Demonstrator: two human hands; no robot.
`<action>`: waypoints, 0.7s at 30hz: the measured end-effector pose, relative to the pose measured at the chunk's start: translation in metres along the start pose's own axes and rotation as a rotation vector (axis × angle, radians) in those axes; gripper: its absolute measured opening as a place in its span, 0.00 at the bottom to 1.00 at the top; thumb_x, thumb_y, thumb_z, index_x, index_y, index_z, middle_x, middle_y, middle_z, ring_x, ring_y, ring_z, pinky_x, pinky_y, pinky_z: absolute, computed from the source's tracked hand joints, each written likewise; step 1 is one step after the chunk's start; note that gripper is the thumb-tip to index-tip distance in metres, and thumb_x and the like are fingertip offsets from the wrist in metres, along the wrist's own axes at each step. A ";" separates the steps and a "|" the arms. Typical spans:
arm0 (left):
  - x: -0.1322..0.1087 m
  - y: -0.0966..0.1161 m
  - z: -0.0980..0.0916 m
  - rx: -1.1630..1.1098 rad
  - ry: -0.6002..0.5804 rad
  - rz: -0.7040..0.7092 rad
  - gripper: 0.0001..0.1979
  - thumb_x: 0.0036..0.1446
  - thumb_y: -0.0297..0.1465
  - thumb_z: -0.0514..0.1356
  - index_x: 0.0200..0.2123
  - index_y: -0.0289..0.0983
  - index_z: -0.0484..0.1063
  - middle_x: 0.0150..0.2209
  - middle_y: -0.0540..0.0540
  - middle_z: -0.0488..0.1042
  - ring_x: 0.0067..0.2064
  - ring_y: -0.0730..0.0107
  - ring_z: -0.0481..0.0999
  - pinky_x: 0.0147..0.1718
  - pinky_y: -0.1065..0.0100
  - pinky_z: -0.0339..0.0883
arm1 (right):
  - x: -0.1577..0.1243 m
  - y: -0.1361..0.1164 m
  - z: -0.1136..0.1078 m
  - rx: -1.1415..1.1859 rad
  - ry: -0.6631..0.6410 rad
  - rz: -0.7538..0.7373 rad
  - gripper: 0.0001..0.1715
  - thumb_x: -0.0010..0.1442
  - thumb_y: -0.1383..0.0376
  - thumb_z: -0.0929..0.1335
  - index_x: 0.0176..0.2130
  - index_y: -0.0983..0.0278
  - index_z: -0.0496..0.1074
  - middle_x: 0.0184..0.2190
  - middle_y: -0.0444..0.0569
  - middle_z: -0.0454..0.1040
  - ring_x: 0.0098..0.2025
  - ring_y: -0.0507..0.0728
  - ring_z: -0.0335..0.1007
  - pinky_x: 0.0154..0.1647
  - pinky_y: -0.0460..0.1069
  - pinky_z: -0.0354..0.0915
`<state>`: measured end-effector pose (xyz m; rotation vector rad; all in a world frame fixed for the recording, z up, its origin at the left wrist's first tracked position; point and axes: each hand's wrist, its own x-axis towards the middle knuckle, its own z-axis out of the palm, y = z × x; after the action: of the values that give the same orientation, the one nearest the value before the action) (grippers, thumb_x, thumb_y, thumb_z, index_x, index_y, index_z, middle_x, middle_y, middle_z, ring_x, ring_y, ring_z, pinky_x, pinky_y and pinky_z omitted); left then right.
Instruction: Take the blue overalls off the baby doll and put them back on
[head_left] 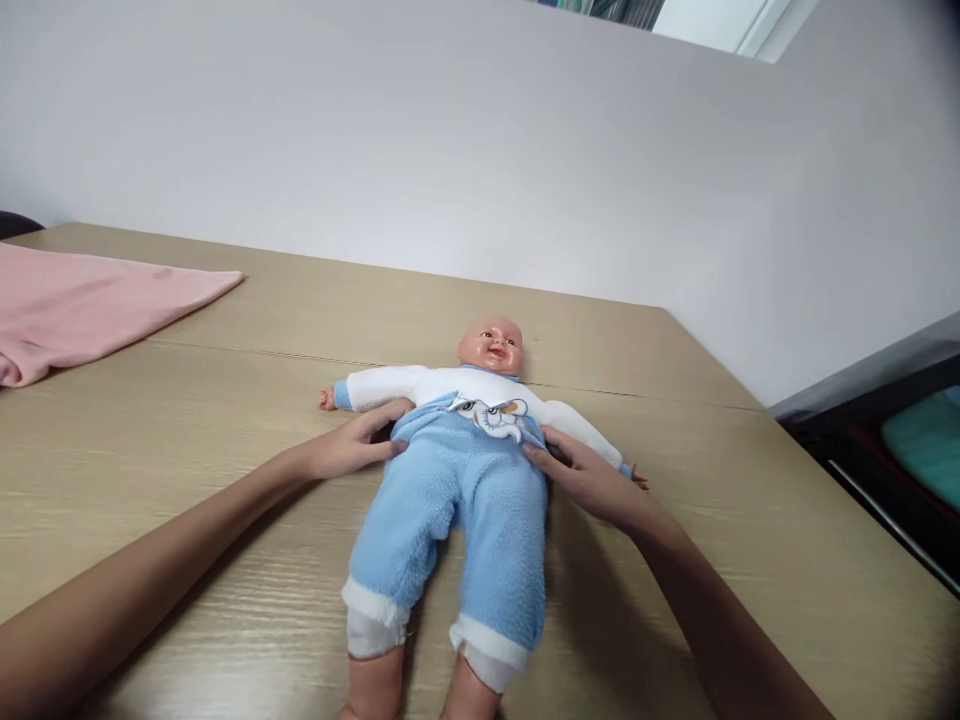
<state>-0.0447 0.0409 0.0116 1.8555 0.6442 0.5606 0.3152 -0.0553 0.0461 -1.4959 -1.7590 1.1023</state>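
Observation:
A baby doll (499,345) lies on its back on the table, its head toward the wall and its legs toward me. It wears a white long-sleeved top (439,382) with blue cuffs and fuzzy light-blue trousers (450,470) with white hems. An elephant patch (491,415) sits rumpled at the waist. My left hand (352,443) grips the trousers at the waist on the left side, thumb in front. On the right side, my right hand (585,475) pinches the same waistband. The doll's feet fall outside the view.
A pink cloth (90,305) lies at the left of the wooden table (225,560). The table's far edge meets a pale wall (375,140). Beyond the right edge stands a dark-framed object (870,470) with green material inside.

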 end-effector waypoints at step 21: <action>0.007 -0.002 0.037 -0.650 0.217 -0.061 0.27 0.57 0.31 0.61 0.60 0.39 0.78 0.60 0.41 0.82 0.67 0.44 0.73 0.70 0.48 0.61 | 0.028 0.034 0.042 0.345 0.279 -0.090 0.32 0.66 0.36 0.70 0.52 0.58 0.78 0.53 0.51 0.82 0.60 0.65 0.74 0.70 0.59 0.65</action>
<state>-0.0163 0.0213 -0.0027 1.1726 0.5695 0.8249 0.2907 -0.0362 -0.0065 -1.2755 -1.3543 1.0336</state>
